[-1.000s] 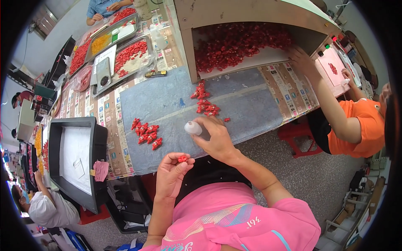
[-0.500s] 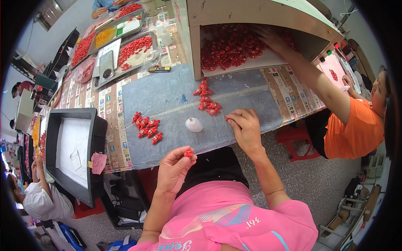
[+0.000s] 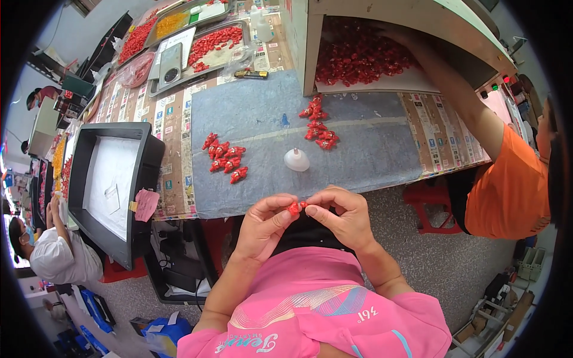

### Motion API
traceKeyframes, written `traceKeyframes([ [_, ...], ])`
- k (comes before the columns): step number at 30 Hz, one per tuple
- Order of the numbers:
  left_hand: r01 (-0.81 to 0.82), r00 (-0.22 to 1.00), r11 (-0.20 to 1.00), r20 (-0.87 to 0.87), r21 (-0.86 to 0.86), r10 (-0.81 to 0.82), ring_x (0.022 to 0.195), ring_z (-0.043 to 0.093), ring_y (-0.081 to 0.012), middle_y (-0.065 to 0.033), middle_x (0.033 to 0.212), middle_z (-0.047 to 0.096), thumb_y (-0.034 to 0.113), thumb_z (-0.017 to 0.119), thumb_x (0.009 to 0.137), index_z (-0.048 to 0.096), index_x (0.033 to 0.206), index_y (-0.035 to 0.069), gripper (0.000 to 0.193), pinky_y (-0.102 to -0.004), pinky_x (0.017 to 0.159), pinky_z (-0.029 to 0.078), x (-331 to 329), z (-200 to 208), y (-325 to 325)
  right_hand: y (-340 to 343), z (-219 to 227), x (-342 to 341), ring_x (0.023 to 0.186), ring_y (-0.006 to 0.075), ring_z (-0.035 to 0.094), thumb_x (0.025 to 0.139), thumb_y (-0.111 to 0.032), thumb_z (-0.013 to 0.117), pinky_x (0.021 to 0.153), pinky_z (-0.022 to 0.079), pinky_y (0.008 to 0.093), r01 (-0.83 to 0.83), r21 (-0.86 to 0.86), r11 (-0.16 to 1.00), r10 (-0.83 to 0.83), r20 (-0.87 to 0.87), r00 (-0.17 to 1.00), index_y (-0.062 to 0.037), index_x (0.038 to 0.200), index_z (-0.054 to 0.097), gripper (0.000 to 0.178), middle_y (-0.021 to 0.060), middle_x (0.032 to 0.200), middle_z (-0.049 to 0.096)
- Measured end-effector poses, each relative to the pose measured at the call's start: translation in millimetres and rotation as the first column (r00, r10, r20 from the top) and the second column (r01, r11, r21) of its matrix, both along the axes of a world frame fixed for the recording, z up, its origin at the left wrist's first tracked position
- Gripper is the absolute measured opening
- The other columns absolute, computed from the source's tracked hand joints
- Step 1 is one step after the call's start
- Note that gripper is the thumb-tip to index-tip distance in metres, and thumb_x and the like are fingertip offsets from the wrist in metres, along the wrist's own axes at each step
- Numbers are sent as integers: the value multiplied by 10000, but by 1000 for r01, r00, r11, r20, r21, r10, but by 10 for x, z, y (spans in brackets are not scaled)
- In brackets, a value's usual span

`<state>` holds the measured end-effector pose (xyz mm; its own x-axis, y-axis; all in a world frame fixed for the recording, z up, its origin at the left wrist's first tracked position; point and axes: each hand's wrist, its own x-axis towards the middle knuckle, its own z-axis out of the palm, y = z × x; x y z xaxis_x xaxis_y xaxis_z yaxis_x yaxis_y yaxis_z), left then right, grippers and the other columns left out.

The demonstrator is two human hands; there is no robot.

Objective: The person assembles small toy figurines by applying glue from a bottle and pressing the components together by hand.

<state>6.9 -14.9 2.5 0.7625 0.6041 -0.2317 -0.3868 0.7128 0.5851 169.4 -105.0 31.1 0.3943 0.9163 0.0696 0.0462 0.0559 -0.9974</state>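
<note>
Close to my body, just off the table's front edge, my two hands meet. My left hand (image 3: 262,224) pinches a small red plastic piece (image 3: 293,209) between thumb and fingertips. A smaller red part (image 3: 303,204) sits in the pinch of my right hand (image 3: 343,216), right up against the first; whether they are joined I cannot tell. Beyond them on the blue mat (image 3: 256,128) stands a white squeeze bottle (image 3: 296,160) with a narrow tip. Several red figures lie in a left group (image 3: 222,156) and a right group (image 3: 318,124).
A black tray (image 3: 146,173) lined with white paper is at the left. Metal trays (image 3: 239,30) of red parts and a phone (image 3: 172,62) lie behind it. A box (image 3: 295,53) holds a heap of red pieces (image 3: 358,56); a co-worker in orange (image 3: 507,185) reaches inside.
My right hand has come from the mat's front edge with a small red part to meet my left hand. The view has shifted, and the co-worker's arm stays in the box.
</note>
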Motion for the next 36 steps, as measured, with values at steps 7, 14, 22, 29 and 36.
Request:
traceKeyframes([
  [7,-16,999,998,-28,63,18,968,602,-164,-108,1093,596,-100,618,801,639,1000,14,230,-280,869,502,16,-10,1,-9,-56,-22,683,76,580,793,-83,716,619,457,213,-7,6,1000,7,-12,1000,-18,900,693,128,50,805,653],
  [14,-35,992,974,-114,225,62,961,600,-158,-109,1091,596,-100,638,785,661,973,8,218,-272,869,493,36,38,-14,-27,-80,-8,720,87,594,806,-90,705,650,468,225,-21,-31,999,20,-32,999,-16,923,695,138,62,827,659],
  [22,-43,976,916,-180,399,124,955,600,-164,-105,1061,606,-100,655,769,686,941,14,208,-264,852,494,38,33,-36,-46,-49,-10,757,128,609,834,-85,669,675,475,247,-23,-28,999,23,5,1000,-16,922,688,114,79,859,667],
  [29,-56,963,832,-190,552,190,935,610,-174,-114,1021,620,-118,665,746,694,922,16,223,-270,836,510,41,46,-66,-54,-5,-9,703,171,595,791,-54,691,638,461,275,-9,51,999,-2,225,974,-10,868,669,91,83,799,666],
  [36,-51,967,820,-176,570,183,940,609,-163,-110,1033,620,-101,665,762,702,937,25,219,-256,829,512,45,41,-74,-61,-36,22,699,171,588,787,-55,693,629,455,279,-33,90,995,12,225,974,-14,867,666,94,74,800,669],
])
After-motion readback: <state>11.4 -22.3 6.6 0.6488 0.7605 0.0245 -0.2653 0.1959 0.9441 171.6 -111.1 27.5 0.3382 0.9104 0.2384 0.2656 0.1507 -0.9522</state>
